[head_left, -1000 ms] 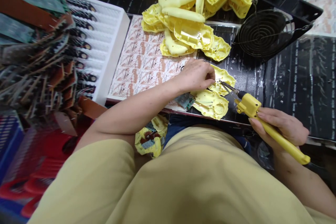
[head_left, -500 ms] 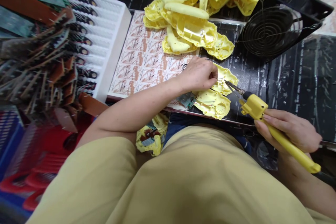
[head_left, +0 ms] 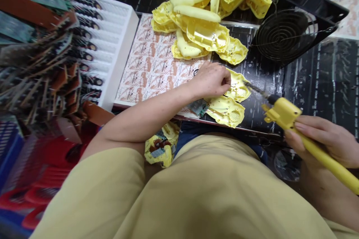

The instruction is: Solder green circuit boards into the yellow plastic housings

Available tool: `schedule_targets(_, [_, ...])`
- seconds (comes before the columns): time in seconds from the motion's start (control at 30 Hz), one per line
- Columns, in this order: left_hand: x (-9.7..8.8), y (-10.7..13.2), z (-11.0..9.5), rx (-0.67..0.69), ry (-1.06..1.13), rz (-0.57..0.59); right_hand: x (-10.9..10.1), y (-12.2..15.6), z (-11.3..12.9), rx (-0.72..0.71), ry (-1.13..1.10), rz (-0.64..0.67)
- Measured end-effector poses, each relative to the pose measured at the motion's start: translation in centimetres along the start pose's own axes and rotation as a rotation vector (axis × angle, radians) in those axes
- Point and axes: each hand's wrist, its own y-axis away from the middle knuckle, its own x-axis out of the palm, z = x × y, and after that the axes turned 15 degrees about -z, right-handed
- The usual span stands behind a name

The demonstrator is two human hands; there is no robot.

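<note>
My left hand (head_left: 214,79) rests at the left edge of a yellow plastic shell half (head_left: 239,87), its fingers curled closed. What they pinch is hidden from view. My right hand (head_left: 322,138) is wrapped round the yellow handle of a soldering iron (head_left: 286,112), whose dark shaft is blurred and points at that shell's right side. Just below lies a second yellow shell half (head_left: 226,112) with a round grille and thin wires. A small green circuit board (head_left: 198,107) sits by its left side, at the table edge.
Many yellow shells (head_left: 207,37) are heaped at the back. A black fan (head_left: 286,33) stands at the back right. On the left are a white slotted tray (head_left: 120,44) with wired parts, stacked brown boards (head_left: 47,78) and a crate holding red pieces (head_left: 47,183). More yellow parts (head_left: 161,147) lie below the table edge.
My right hand has drawn the soldering iron back to the right, away from the shell. My left hand stays at the same place on the shell.
</note>
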Motion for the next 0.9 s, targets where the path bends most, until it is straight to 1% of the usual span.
schedule_targets(0.1, [0.1, -0.1, -0.1, -0.006, -0.016, 0.01, 0.3, 0.7, -1.0, -0.168, -0.004, -0.227])
schedule_targets(0.17, [0.3, -0.2, -0.2, -0.006, -0.028, 0.015, 1.2, 0.8, -1.1, -0.199, 0.033, -0.334])
schedule_targets(0.23, [0.4, -0.2, -0.3, 0.007, -0.033, 0.02, 2.2, 0.8, -0.9, -0.192, 0.048, -0.385])
schedule_targets(0.3, [0.1, 0.0, -0.1, 0.022, -0.048, 0.013, 2.8, 0.7, -0.8, -0.195, 0.016, -0.436])
schedule_targets(0.4, [-1.6, 1.0, 1.0, 0.044, -0.061, -0.047, 2.7, 1.0, -1.1, -0.234, 0.018, -0.433])
schedule_targets(0.43, [-2.4, 1.7, 1.6, 0.057, -0.057, -0.059, 2.5, 1.2, -1.4, -0.232, 0.034, -0.427])
schedule_targets(0.47, [-3.2, 2.4, 2.3, 0.076, -0.051, -0.047, 2.3, 1.5, -1.6, -0.219, 0.058, -0.43])
schedule_targets(0.53, [-4.3, 4.3, 3.6, 0.128, -0.053, 0.052, 1.7, 2.2, -2.1, -0.193, 0.109, -0.488])
schedule_targets(0.6, [-4.6, 6.3, 4.4, 0.181, -0.075, 0.158, 1.4, 2.5, -2.1, -0.191, 0.16, -0.545])
schedule_targets(0.63, [-4.4, 7.4, 4.6, 0.2, -0.091, 0.181, 1.3, 2.5, -2.0, -0.195, 0.177, -0.554])
schedule_targets(0.67, [-4.0, 8.3, 4.6, 0.205, -0.11, 0.176, 1.2, 2.4, -1.7, -0.205, 0.18, -0.555])
schedule_targets(0.7, [-3.5, 9.3, 4.6, 0.202, -0.125, 0.147, 1.3, 2.2, -1.4, -0.22, 0.17, -0.548])
schedule_targets(0.77, [-2.9, 11.0, 4.2, 0.17, -0.146, 0.08, 1.4, 1.9, -0.7, -0.242, 0.131, -0.534])
schedule_targets(0.8, [-2.9, 11.9, 4.0, 0.141, -0.154, 0.054, 1.6, 1.7, -0.4, -0.242, 0.116, -0.524])
schedule_targets(0.83, [-3.2, 12.9, 3.9, 0.099, -0.164, 0.035, 1.8, 1.6, -0.1, -0.239, 0.111, -0.507])
schedule_targets(0.9, [-4.7, 15.3, 3.6, -0.017, -0.182, 0.0, 2.2, 1.4, 0.4, -0.238, 0.104, -0.481])
